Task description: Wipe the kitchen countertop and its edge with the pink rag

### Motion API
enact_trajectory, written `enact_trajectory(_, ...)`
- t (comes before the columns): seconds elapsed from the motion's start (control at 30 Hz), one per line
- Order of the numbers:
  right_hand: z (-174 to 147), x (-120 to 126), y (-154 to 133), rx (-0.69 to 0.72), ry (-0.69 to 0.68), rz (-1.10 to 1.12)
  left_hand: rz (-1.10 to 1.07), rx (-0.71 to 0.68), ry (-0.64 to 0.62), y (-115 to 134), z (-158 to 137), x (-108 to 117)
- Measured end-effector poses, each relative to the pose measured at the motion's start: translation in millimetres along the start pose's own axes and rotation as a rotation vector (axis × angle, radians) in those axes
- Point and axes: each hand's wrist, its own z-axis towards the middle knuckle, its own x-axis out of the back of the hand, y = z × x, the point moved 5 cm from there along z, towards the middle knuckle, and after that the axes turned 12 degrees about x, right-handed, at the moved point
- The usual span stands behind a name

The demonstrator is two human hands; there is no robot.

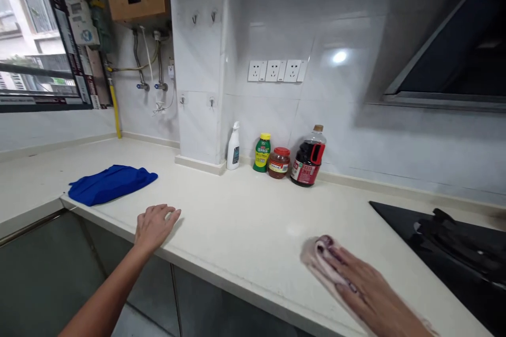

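My right hand (361, 284) presses a pale cloth with dark patches (329, 267) onto the white countertop (241, 231), right of the middle. Motion blurs both hand and cloth, and part of the cloth is hidden under the fingers. My left hand (156, 224) is by the counter's front edge, holding nothing, with its fingers loosely bent and the thumb apart. Whether its fingertips touch the surface is hard to see. Beyond it, to the left, lies a crumpled blue cloth (113, 183).
Along the wall stand a white spray bottle (233, 148), a green bottle with a yellow cap (262, 152), a red-lidded jar (279, 163) and a large dark sauce bottle (308, 160). A black gas hob (446, 253) occupies the right, under a range hood (454, 52).
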Motion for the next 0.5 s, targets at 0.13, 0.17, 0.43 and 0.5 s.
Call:
enact_trajectory(0.13, 7.4, -9.8, 80.2, -0.195, 0.021, -0.152, 0.068, -0.031, -0.037, 1.4, 2.7, -3.5)
enact_trajectory(0.17, 20.4, -10.7, 91.3, -0.244, -0.007, -0.174, 0.07, -0.035, -0.039, 1.4, 3.1, -3.9)
enact_trajectory(0.43, 183.9, -20.3, 51.9, -0.386, -0.188, -0.107, 0.031, -0.02, -0.034, 0.2, 5.5, -3.1)
enact_trajectory(0.5, 218.9, -28.8, 15.4, -0.284, -0.193, -0.059, 0.017, -0.012, -0.032, 0.8, 5.9, -1.5)
